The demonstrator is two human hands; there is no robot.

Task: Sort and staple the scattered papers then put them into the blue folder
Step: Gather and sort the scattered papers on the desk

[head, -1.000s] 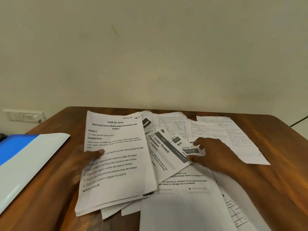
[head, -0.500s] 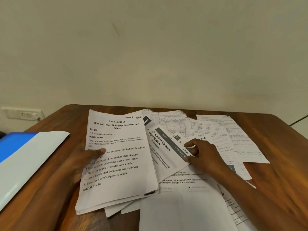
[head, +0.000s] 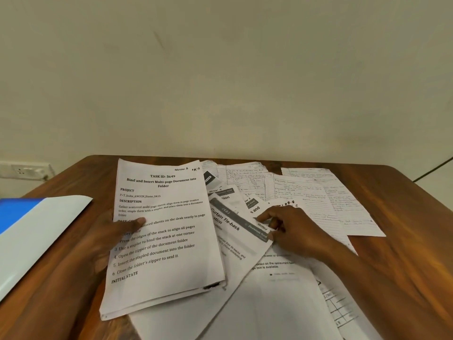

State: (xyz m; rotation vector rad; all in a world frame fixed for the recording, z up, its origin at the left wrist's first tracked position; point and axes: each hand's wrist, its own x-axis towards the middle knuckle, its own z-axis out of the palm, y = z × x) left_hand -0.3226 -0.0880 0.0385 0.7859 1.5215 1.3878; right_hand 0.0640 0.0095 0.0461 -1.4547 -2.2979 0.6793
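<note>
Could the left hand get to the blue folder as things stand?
Probably yes, but not freely: the left hand grips the stack of papers, thumb on top. The blue folder lies just to its left on the table, nothing between them.

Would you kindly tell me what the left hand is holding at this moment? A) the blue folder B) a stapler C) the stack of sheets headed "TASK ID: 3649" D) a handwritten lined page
C: the left hand grips the left edge of the stack, thumb on the top sheet titled "TASK ID: 3649", while the blue folder lies untouched to its left.
</note>
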